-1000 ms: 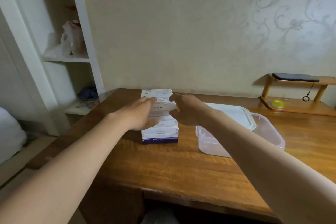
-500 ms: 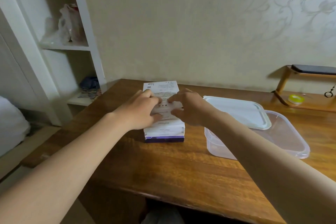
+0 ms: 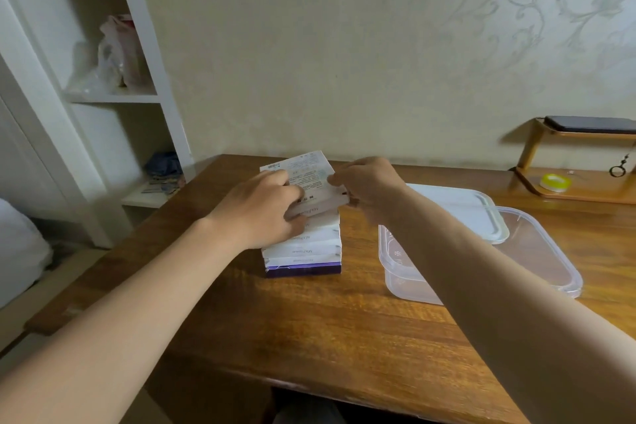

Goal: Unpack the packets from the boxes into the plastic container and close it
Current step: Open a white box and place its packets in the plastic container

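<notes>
While my left hand [image 3: 261, 206] and right hand [image 3: 368, 188] grip the top box [image 3: 309, 179] of the centre stack [image 3: 303, 251], the plastic container [image 3: 395, 262] at right looks empty, lid [image 3: 457, 206] loose: barely started.

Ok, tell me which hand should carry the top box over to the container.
Probably the right hand: it grips the top box on the side facing the plastic container; the left hand is on the far side.

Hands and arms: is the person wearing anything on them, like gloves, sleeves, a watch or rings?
Nothing shows. The left hand and right hand are bare, with no gloves. No ring is visible, though some fingers are hidden. Both wrists are free of watch or band, and both forearms are uncovered to the frame edge, with no sleeve in view.
</notes>
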`<state>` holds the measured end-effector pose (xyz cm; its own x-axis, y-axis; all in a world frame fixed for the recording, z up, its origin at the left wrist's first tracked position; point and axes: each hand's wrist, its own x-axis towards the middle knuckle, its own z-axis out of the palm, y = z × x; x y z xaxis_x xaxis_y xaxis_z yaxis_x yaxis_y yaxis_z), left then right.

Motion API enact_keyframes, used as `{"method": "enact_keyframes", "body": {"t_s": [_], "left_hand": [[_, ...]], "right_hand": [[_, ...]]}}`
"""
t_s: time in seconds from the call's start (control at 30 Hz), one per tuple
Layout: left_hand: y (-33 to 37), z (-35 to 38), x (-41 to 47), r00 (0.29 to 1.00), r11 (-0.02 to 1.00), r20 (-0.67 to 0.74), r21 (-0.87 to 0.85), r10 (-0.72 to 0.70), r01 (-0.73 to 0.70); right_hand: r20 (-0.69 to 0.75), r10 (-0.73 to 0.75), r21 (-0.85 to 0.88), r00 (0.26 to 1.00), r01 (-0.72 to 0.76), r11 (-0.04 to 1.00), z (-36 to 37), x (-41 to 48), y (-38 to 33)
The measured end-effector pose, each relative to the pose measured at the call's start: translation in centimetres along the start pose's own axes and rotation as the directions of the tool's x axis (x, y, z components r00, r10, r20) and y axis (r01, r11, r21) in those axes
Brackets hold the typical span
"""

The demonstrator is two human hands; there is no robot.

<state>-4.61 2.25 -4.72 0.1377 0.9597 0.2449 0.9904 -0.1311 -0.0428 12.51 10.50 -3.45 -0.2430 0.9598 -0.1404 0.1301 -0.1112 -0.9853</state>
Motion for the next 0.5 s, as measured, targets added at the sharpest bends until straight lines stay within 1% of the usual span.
{"method": "enact_keyframes", "body": {"t_s": [0.07, 0.13, 0.23, 0.3, 0.33, 0.37, 0.4, 0.43, 0.47, 0.5], "left_hand": [[0.2, 0.3, 0.2, 0.999, 0.999, -0.037, -0.039, -0.006, 0.004], [0.6, 0.5, 0.6, 0.997, 0.997, -0.071, -0.079, 0.003, -0.009], [1.5, 0.8, 1.5, 0.993, 0.972, -0.121, -0.236, -0.016, -0.013], [2.4, 1.0, 2.4, 0.971, 0.933, -0.223, -0.359, -0.090, 0.004], [3.1, 1.1, 3.0, 0.937, 0.905, -0.306, -0.424, -0.169, 0.025], [3.6, 1.2, 3.7, 0.879, 0.860, -0.382, -0.507, -0.285, 0.059], [4.3, 1.3, 4.6, 0.813, 0.779, -0.397, -0.618, -0.426, 0.106], [5.1, 1.4, 5.4, 0.767, 0.631, -0.321, -0.764, -0.556, 0.137], [6.0, 1.4, 6.2, 0.765, 0.398, -0.155, -0.907, -0.625, 0.141], [7.2, 1.3, 6.9, 0.796, 0.108, 0.031, -0.987, -0.604, 0.120]], "right_hand": [[0.086, 0.061, 0.124, 0.994, -0.072, 0.990, -0.2, -0.3, -0.1], [0.130, 0.055, 0.176, 0.990, -0.078, 0.981, -0.3, -0.8, -0.1], [0.092, 0.013, 0.286, 0.996, -0.039, 0.957, -2.0, -1.1, 0.0], [0.073, -0.010, 0.384, 0.997, -0.019, 0.923, -4.0, -0.9, 0.2], [0.059, -0.017, 0.417, 0.998, -0.009, 0.909, -5.2, -0.8, 0.3], [0.044, -0.025, 0.444, 0.999, 0.003, 0.896, -6.3, -0.8, 0.5], [0.031, -0.038, 0.470, 0.999, 0.019, 0.883, -7.5, -0.7, 0.6], [0.021, -0.053, 0.493, 0.998, 0.036, 0.869, -8.6, -0.6, 0.8], [0.018, -0.069, 0.515, 0.997, 0.050, 0.856, -9.6, -0.6, 1.0], [0.024, -0.088, 0.535, 0.996, 0.062, 0.843, -10.6, -0.6, 1.1]]}}
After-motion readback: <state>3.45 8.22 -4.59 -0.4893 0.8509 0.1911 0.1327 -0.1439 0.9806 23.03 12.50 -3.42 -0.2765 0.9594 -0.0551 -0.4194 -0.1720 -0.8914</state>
